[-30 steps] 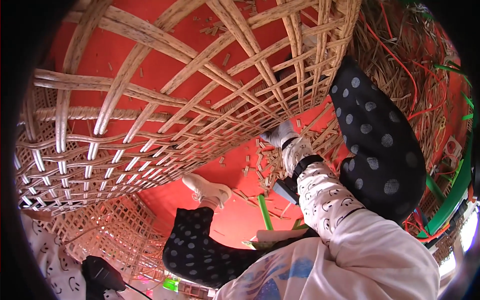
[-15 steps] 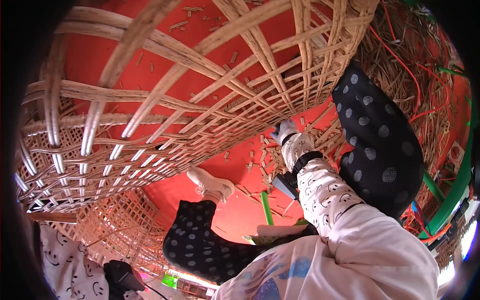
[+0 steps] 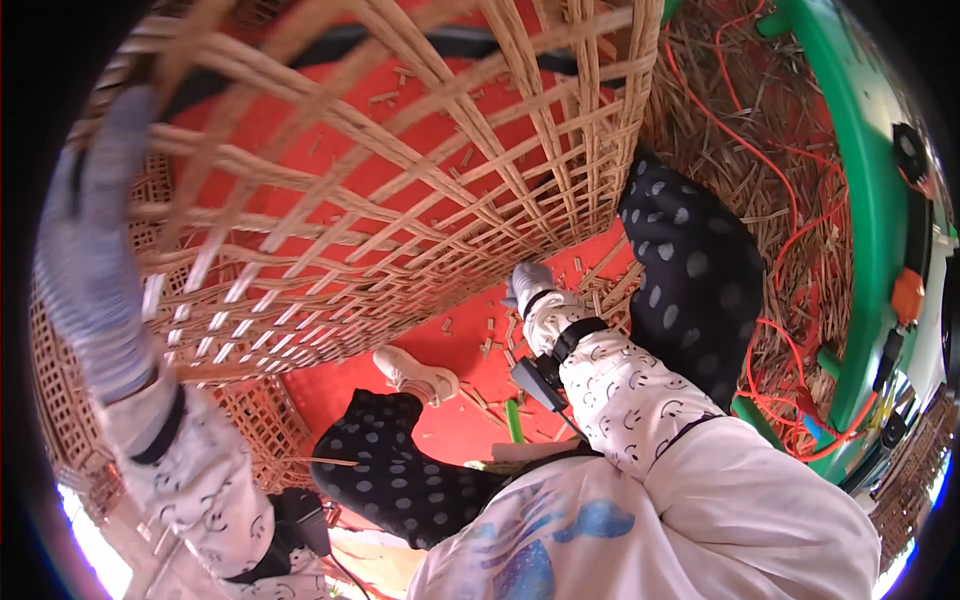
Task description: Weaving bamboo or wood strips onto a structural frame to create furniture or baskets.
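Note:
A large woven wicker piece (image 3: 400,230), basket-like with an open lattice, slants across the upper left and middle. My left hand (image 3: 95,240), in a grey-blue striped glove, is raised at its left side with fingers stretched upward. The fingers lie against or just in front of the weave; whether they touch it I cannot tell. My right hand (image 3: 530,281), also gloved, is low at the lattice's lower right edge, by the red floor. Its fingers are small and partly hidden there, so their grip does not show.
Cut cane bits lie on the red floor (image 3: 450,350). At the right are a pile of cane strips (image 3: 740,140), orange-red cords (image 3: 790,215) and a green curved frame (image 3: 835,130). Another woven basket (image 3: 265,420) stands behind at lower left. My dotted knees flank the work.
My left hand has come up into view at the left side of the weave. The view has shifted rightward, showing more of the green frame. My right hand stays at the lower edge.

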`<act>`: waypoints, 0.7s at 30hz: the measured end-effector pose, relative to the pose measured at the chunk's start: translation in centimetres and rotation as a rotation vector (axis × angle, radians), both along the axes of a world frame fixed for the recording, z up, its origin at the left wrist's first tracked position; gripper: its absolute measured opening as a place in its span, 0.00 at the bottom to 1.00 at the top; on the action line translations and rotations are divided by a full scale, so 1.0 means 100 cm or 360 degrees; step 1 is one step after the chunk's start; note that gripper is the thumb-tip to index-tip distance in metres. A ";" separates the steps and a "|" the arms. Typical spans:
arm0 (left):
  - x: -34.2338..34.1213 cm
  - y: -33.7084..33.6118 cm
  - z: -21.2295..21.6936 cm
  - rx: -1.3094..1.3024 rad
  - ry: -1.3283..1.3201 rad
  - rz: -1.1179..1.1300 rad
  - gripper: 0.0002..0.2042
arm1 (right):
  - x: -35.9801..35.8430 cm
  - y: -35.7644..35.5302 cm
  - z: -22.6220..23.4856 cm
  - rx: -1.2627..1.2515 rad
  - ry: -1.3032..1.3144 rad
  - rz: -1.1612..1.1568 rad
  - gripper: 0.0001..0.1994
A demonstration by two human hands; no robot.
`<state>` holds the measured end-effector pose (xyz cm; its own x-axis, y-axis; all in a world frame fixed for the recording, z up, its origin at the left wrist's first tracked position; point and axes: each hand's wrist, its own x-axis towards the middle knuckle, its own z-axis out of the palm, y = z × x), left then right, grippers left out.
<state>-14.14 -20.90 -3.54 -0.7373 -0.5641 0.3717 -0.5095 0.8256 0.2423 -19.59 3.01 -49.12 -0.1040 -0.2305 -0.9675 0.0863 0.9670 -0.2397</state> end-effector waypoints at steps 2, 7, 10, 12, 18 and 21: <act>-0.015 0.029 -0.006 0.0147 0.0024 0.0364 0.19 | 0.000 -0.014 0.043 0.0063 -0.0207 -0.0524 0.17; -0.040 0.078 -0.010 -0.0298 0.0001 0.0238 0.19 | -0.057 -0.017 0.202 -0.0684 -0.0711 0.0006 0.12; -0.020 0.123 0.001 -0.0631 -0.0074 0.0142 0.21 | -0.087 0.009 0.350 -0.1571 -0.0559 0.0216 0.11; -0.006 0.155 -0.001 -0.0662 -0.0094 0.0185 0.21 | -0.106 0.032 0.417 -0.2260 0.0015 0.0311 0.11; 0.020 0.231 0.008 -0.0532 0.0030 0.0168 0.22 | -0.098 0.044 0.501 -0.3083 0.1675 0.1011 0.13; 0.026 0.247 0.003 -0.0575 0.0187 0.0170 0.22 | -0.073 0.052 0.491 -0.3052 0.1039 0.1041 0.12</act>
